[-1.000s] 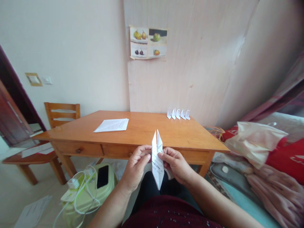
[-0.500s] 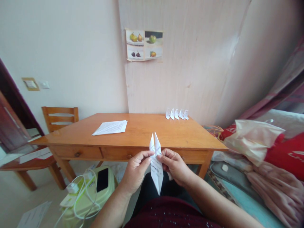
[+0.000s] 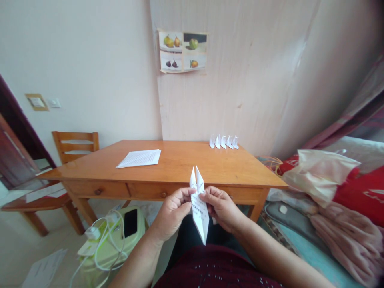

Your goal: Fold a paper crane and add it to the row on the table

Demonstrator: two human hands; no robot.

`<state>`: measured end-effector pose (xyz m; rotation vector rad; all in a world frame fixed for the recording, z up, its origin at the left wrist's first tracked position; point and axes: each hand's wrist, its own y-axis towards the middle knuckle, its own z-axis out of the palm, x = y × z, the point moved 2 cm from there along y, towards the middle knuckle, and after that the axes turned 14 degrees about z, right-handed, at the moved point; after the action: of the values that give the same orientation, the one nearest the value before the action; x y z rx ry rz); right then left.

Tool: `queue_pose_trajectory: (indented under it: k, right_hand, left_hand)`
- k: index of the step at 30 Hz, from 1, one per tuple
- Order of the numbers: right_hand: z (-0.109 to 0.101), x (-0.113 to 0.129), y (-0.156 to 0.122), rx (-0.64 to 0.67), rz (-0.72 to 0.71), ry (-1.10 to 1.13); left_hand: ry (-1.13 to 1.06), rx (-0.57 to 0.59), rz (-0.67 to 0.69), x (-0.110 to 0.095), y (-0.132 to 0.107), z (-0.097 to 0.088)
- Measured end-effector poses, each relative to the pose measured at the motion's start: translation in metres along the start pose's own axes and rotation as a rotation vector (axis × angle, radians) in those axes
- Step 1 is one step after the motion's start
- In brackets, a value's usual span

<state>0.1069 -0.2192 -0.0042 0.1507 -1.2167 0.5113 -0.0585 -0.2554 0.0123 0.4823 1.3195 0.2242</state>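
Between my two hands is a folded paper piece [image 3: 199, 212], a long printed diamond with two separate points at its top and one point at the bottom. My left hand [image 3: 175, 210] pinches its left edge between thumb and fingers. From the right, my right hand [image 3: 220, 206] grips the other edge, its thumb lying on the front face. The paper is held above my lap, before the table's front edge. Several small folded paper pieces [image 3: 223, 142] stand in a row at the table's back right. A stack of printed sheets [image 3: 139, 158] lies on the table's left part.
The wooden table [image 3: 180, 160] has drawers along its front. At lower left, a green box [image 3: 135, 236] carries a black phone [image 3: 131, 223] and white cables [image 3: 99, 248]. A wooden chair [image 3: 75, 146] stands at left. Bags and a pink cloth [image 3: 345, 232] lie at right.
The paper's lower point has swung slightly to the right, while both hands keep hold of it. The view has tilted a little, so the table and wall picture sit slightly higher.
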Motion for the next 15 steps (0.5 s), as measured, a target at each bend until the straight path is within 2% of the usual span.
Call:
queue_pose_trajectory:
  k: [4,9,15]
  right_hand:
    - [0.0002,-0.0014,0.0005,0.019,0.013,0.003]
    - [0.0,-0.0017,0.0023,0.05,-0.044,0.02]
    - [0.0003,0.0009,-0.0002,-0.002,-0.123,-0.068]
  left_hand:
    - [0.001,0.013,0.002,-0.0002,0.0003,0.0003]
    - [0.012,-0.01,-0.01,0.0032,0.0002,0.0003]
    - [0.033,-0.019,-0.004,0.0096,0.0,-0.0019]
